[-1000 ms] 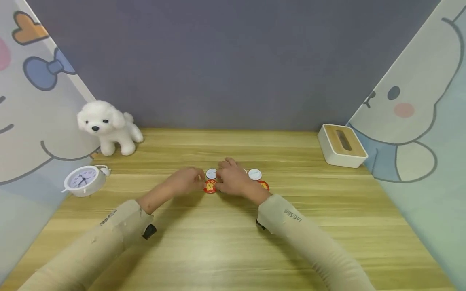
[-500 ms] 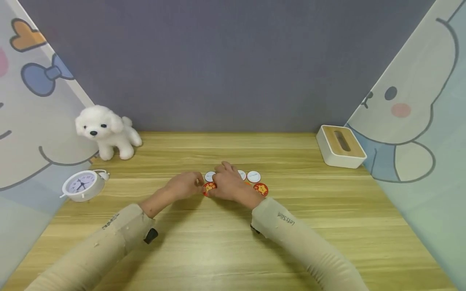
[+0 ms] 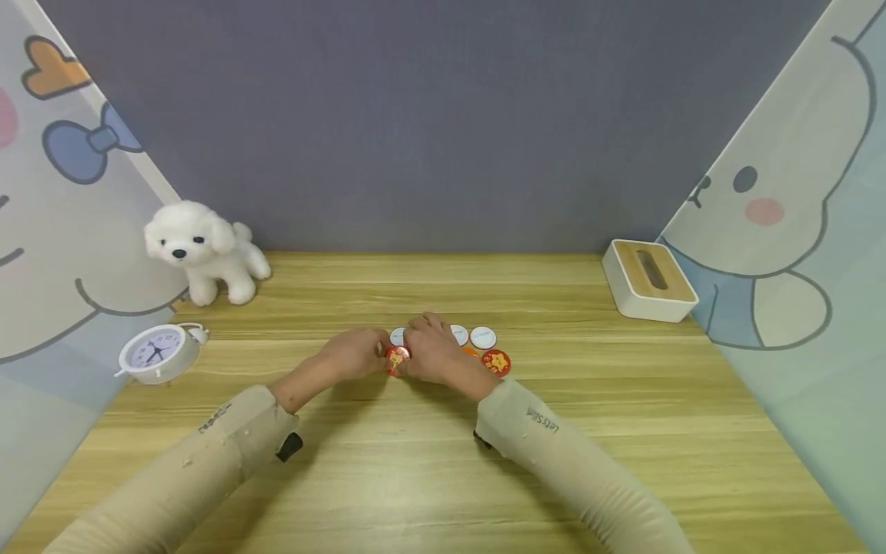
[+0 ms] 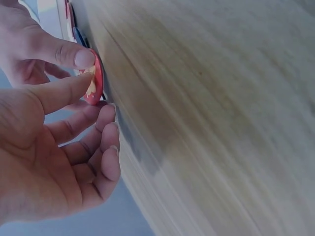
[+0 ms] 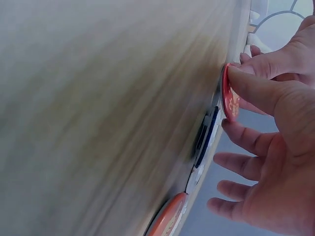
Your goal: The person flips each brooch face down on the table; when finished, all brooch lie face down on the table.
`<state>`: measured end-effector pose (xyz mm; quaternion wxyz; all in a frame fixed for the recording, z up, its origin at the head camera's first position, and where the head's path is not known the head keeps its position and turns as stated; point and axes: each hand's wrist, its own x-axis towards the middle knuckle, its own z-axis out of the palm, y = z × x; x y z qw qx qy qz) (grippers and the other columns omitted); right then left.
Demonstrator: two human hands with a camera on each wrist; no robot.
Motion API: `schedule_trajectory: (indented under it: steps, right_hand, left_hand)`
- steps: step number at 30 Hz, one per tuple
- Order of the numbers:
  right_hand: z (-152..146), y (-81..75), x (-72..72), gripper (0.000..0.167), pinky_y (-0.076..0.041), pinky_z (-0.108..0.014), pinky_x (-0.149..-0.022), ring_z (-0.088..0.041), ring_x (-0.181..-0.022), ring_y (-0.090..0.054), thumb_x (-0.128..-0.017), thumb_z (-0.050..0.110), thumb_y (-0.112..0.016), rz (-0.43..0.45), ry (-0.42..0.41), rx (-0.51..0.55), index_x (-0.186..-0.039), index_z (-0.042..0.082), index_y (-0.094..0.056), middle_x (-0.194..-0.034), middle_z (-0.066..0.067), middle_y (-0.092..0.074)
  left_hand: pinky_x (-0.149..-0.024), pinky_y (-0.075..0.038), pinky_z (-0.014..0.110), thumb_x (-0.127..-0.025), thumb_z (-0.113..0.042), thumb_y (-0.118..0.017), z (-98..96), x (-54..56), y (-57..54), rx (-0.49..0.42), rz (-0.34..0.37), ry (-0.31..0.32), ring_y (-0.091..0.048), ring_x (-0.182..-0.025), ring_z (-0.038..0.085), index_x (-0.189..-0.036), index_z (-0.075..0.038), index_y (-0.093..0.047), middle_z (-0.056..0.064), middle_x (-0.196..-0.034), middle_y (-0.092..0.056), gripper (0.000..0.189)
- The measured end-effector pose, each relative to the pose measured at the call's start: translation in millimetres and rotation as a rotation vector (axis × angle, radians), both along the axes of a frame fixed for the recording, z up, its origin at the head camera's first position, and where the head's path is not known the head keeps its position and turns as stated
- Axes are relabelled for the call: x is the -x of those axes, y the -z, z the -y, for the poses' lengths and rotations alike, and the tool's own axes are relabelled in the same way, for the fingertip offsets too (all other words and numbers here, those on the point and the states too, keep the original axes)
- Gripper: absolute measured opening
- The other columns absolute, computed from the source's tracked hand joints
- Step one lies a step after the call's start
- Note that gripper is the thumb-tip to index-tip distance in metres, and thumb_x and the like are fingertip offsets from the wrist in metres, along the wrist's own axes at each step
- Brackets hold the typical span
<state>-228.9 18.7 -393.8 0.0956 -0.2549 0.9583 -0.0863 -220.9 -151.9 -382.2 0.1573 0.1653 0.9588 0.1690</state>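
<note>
Both hands meet at a round red badge (image 3: 398, 359) with a yellow figure, left of the middle of the wooden table. My left hand (image 3: 356, 352) pinches its left side; in the left wrist view the thumb lies on the badge's face (image 4: 92, 83) and the fingertips are at its lower edge. From the other side my right hand (image 3: 434, 350) pinches it, thumb and index finger at the rim in the right wrist view. A dark blue badge (image 5: 207, 137) lies beside it, hidden by the right hand in the head view. Further right are an orange badge (image 3: 471, 352) and another red badge (image 3: 496, 362).
Behind the badges lie white discs, one (image 3: 483, 337) at the right end of their row. A white plush dog (image 3: 204, 246) and an alarm clock (image 3: 158, 354) stand at the left. A tissue box (image 3: 651, 281) sits at the back right, near the printed wall.
My right hand has shifted left onto the red badge, and my left hand has closed in from the left. More of the orange and far red badges now shows.
</note>
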Motion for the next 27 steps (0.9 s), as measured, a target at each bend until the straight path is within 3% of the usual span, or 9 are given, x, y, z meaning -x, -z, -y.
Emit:
schedule_trajectory:
  steps: [5, 11, 20, 27]
  right_hand:
    - [-1, -0.7, 0.1, 0.03, -0.027, -0.055, -0.12, -0.035, -0.149, -0.028, -0.087, 0.041, -0.077, -0.004, -0.016, 0.028, -0.089, 0.015, -0.062, -0.147, -0.006, -0.052]
    - [-3, -1.7, 0.5, 0.023, -0.028, -0.056, -0.119, -0.035, -0.149, -0.029, -0.089, 0.036, -0.075, -0.021, -0.032, 0.035, -0.083, 0.018, -0.061, -0.151, -0.006, -0.049]
    - [-7, -3.4, -3.9, 0.02, -0.028, -0.058, -0.118, -0.034, -0.15, -0.028, -0.092, 0.034, -0.072, -0.023, -0.045, 0.075, -0.097, 0.015, -0.067, -0.151, -0.007, -0.049]
    - [-11, -0.5, -6.4, 0.039, -0.026, -0.056, -0.119, -0.029, -0.149, -0.029, -0.091, 0.053, -0.068, -0.019, -0.072, 0.098, -0.075, 0.019, -0.057, -0.152, -0.007, -0.047]
  left_hand:
    - [-0.064, -0.044, 0.03, -0.091, -0.023, -0.072, 0.6, 0.9, -3.1, -0.027, 0.017, 0.013, -0.057, -0.073, 0.014, -0.104, -0.01, -0.071, -0.001, -0.087, -0.068, 0.018]
    - [-0.063, -0.042, 0.028, -0.094, -0.021, -0.068, 2.1, 2.3, -4.8, -0.038, 0.028, 0.031, -0.054, -0.072, 0.013, -0.099, -0.008, -0.07, -0.001, -0.086, -0.067, 0.014]
    - [-0.053, -0.032, 0.025, -0.099, -0.021, -0.059, 1.9, 2.4, -7.5, -0.071, 0.076, 0.008, -0.04, -0.057, 0.01, -0.082, -0.009, -0.067, -0.005, -0.065, -0.048, 0.022]
    - [-0.052, -0.032, 0.025, -0.098, -0.021, -0.056, 1.3, 5.4, -8.0, -0.08, 0.111, -0.047, -0.039, -0.056, 0.011, -0.08, -0.011, -0.069, -0.005, -0.061, -0.045, 0.024]
